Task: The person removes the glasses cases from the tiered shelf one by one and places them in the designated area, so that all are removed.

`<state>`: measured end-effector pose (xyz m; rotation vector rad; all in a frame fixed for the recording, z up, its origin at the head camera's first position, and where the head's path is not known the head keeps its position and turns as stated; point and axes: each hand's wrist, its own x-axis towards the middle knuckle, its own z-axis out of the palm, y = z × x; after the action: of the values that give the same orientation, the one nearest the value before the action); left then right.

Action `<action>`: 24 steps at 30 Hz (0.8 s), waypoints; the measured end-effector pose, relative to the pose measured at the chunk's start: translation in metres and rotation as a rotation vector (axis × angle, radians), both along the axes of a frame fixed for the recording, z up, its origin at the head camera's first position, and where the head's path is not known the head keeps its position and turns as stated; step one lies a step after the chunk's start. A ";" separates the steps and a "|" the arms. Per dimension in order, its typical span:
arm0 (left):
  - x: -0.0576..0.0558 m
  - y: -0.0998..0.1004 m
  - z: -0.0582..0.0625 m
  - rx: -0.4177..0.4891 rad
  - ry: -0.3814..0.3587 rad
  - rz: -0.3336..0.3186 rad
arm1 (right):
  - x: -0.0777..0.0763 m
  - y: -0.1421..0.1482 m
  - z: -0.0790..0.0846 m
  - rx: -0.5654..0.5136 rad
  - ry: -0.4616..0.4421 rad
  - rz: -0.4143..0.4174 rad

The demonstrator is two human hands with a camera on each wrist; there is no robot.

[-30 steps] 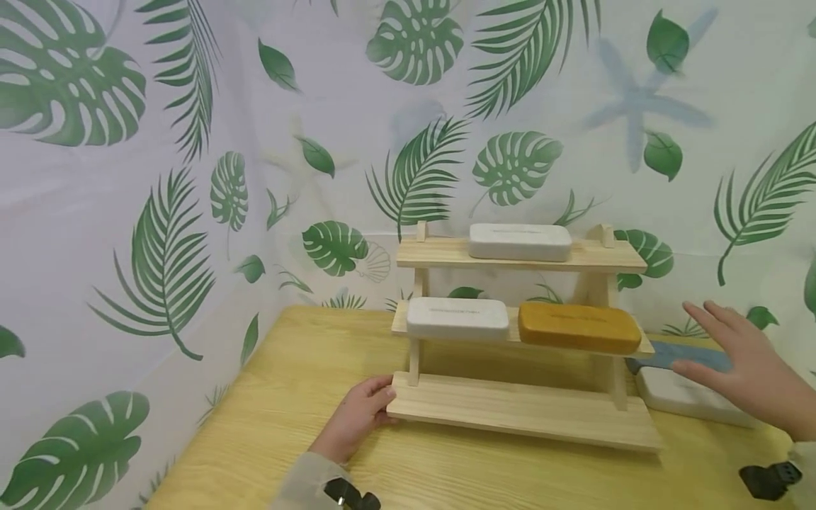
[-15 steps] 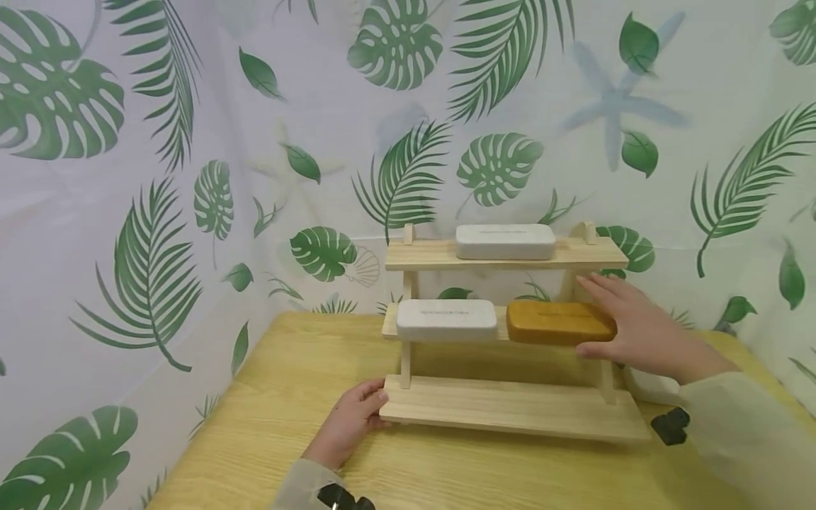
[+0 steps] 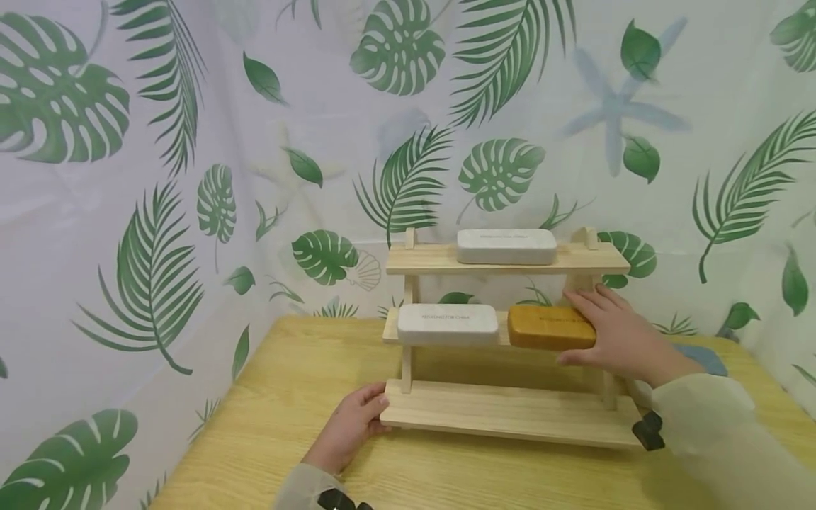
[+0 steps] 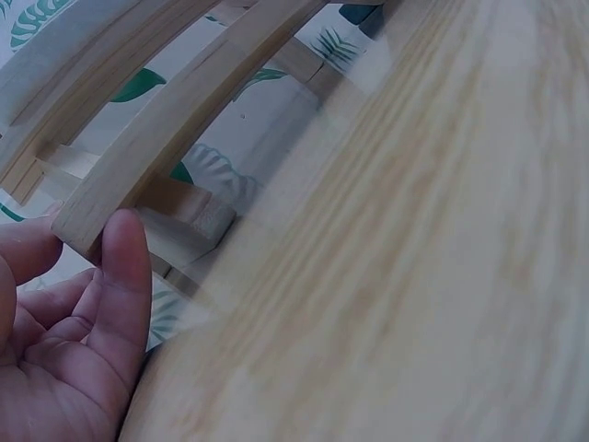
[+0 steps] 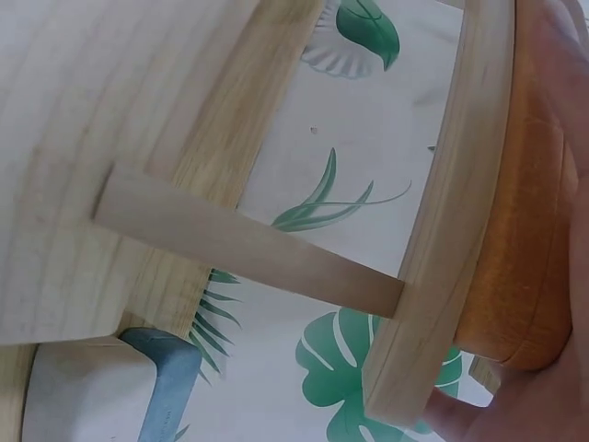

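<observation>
A three-tier wooden display rack [image 3: 510,411] stands on the table. My left hand [image 3: 350,425] grips the left end of its bottom shelf; in the left wrist view, thumb and fingers of the left hand [image 4: 83,350] pinch the board's corner. On the middle shelf, my right hand [image 3: 627,340] holds the right end of an orange glasses case [image 3: 548,327], thumb in front and fingers over the top and back. Its right end is hidden under the hand. A white glasses case [image 3: 448,324] lies to its left, and another white glasses case [image 3: 506,246] rests on the top shelf.
Right of the rack, a blue case [image 3: 704,358] shows behind the right forearm. In the right wrist view a white case [image 5: 87,391] lies against the blue case [image 5: 175,378]. A leaf-print curtain [image 3: 306,106] closes off the back and left of the wooden table [image 3: 255,425].
My right hand has come left from beside the rack onto the orange case's right end and closed further over it. The left hand has kept its hold on the bottom shelf.
</observation>
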<state>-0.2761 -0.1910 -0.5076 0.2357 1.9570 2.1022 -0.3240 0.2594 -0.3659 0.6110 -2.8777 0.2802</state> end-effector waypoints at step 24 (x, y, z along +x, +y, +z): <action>0.000 -0.001 0.001 -0.040 -0.009 0.004 | -0.001 -0.005 0.001 0.002 -0.067 -0.081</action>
<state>-0.2761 -0.1922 -0.5070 0.2145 1.9944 2.0602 -0.3245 0.2542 -0.3653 0.4932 -2.9585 0.2907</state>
